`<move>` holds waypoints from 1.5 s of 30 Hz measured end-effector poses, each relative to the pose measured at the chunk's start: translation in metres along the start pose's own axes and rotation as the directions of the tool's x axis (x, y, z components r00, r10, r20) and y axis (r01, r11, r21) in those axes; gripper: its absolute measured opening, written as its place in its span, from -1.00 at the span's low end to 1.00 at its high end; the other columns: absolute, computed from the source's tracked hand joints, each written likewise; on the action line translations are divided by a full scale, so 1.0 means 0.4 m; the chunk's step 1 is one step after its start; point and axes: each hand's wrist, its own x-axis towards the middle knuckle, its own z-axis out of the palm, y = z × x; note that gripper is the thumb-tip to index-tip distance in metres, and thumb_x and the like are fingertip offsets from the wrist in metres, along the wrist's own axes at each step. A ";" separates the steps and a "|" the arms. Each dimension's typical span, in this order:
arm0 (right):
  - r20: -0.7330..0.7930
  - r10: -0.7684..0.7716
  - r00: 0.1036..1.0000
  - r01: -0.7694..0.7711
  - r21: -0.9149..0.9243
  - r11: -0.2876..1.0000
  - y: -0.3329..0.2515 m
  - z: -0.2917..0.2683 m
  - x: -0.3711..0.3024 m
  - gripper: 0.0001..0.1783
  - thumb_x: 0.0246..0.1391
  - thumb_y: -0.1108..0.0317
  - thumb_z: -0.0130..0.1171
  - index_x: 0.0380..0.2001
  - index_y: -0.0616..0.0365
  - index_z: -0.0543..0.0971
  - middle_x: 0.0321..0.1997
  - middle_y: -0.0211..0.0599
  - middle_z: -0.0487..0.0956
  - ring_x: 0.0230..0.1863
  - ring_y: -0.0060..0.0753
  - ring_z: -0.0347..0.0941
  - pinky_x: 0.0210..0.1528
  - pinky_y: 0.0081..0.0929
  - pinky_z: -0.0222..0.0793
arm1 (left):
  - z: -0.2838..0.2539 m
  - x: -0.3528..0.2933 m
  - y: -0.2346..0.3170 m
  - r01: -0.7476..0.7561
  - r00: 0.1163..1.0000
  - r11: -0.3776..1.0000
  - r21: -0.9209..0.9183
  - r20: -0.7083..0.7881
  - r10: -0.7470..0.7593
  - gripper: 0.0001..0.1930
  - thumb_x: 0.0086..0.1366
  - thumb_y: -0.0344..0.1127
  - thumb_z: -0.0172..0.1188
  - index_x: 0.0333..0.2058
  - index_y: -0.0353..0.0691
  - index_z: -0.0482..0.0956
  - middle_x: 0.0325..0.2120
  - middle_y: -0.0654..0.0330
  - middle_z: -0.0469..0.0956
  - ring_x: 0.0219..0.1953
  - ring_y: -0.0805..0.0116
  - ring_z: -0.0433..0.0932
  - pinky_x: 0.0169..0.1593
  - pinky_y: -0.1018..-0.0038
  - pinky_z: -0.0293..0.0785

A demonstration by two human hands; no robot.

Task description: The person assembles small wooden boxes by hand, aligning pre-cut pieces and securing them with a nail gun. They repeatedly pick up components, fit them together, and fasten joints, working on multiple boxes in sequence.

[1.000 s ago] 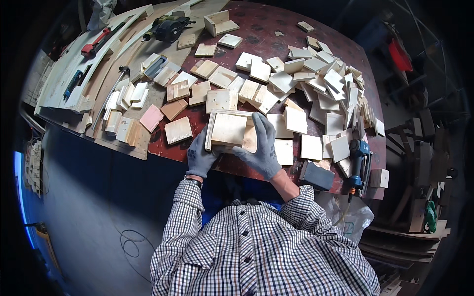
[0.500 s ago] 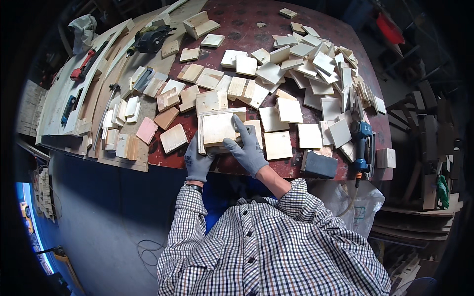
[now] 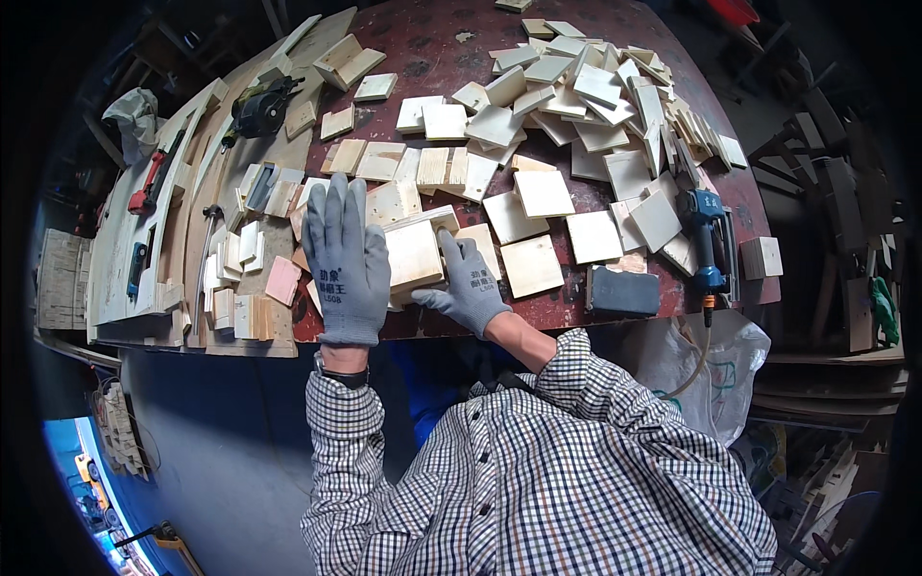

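Observation:
My left hand (image 3: 348, 269), in a grey glove, is held flat with its fingers stretched upward, at the left side of a small assembly of pale wooden boards (image 3: 415, 255). It covers part of that side, so I cannot tell whether it touches the wood. The gloved right hand (image 3: 468, 286) grips the assembly's near right corner, thumb at the front and fingers along the right side. A square board faces up on it, with thin board edges showing behind. More loose wooden squares (image 3: 529, 265) lie just to the right on the dark red table (image 3: 423, 58).
A heap of wooden squares (image 3: 597, 86) covers the far right. Near the right edge stand a blue air nailer (image 3: 707, 240) with a hose and a dark grey block (image 3: 622, 291). At left lie a hammer (image 3: 208, 240), a black tool (image 3: 264, 108) and a red-handled tool (image 3: 152, 180).
My left hand has let go of the board assembly and opened flat, moving left and up. The right hand keeps its hold. The whole view has shifted slightly.

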 end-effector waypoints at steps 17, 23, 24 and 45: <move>-0.029 -0.074 0.997 0.079 0.257 0.963 0.040 0.011 -0.027 0.00 0.06 0.41 0.36 0.51 0.28 0.09 0.20 0.08 0.37 0.15 0.04 0.46 0.23 -0.17 0.47 | 0.244 -0.011 -0.014 -0.040 0.942 0.994 0.100 0.336 0.004 -0.45 0.53 -0.09 -0.08 0.38 -0.19 0.35 0.24 -0.02 0.46 0.30 -0.04 0.37 0.44 -0.07 0.05; -0.030 0.164 0.986 -0.057 0.864 0.501 0.133 0.026 -0.007 0.02 -0.10 0.82 -0.12 0.54 0.29 0.04 0.23 -0.09 0.32 0.25 -0.24 0.47 0.35 -0.41 0.46 | 0.262 0.001 -0.034 -0.012 0.941 0.999 -0.047 0.338 0.027 -0.47 0.54 -0.11 -0.11 0.39 -0.13 0.36 0.14 0.06 0.50 0.22 0.05 0.42 0.43 -0.03 0.08; -0.042 0.136 0.990 -0.051 0.786 0.616 0.093 0.013 -0.015 0.03 -0.12 0.84 -0.13 0.54 0.29 0.04 0.23 -0.06 0.31 0.26 -0.20 0.47 0.36 -0.39 0.46 | 0.254 -0.019 -0.056 0.018 0.938 0.997 -0.079 0.346 0.010 -0.47 0.54 -0.10 -0.11 0.40 -0.11 0.36 0.13 0.07 0.51 0.20 0.06 0.43 0.44 -0.07 0.06; -0.149 -0.139 0.979 0.191 0.430 0.882 0.061 -0.017 -0.029 -0.34 0.17 0.28 0.35 0.34 0.07 0.47 0.20 0.01 0.49 0.15 0.11 0.51 0.20 -0.15 0.48 | 0.134 0.052 -0.102 0.435 0.812 0.556 -0.708 0.576 0.098 -0.43 0.48 -0.17 -0.06 0.36 -0.33 0.36 0.37 0.00 0.38 0.47 0.12 0.27 0.55 0.24 0.07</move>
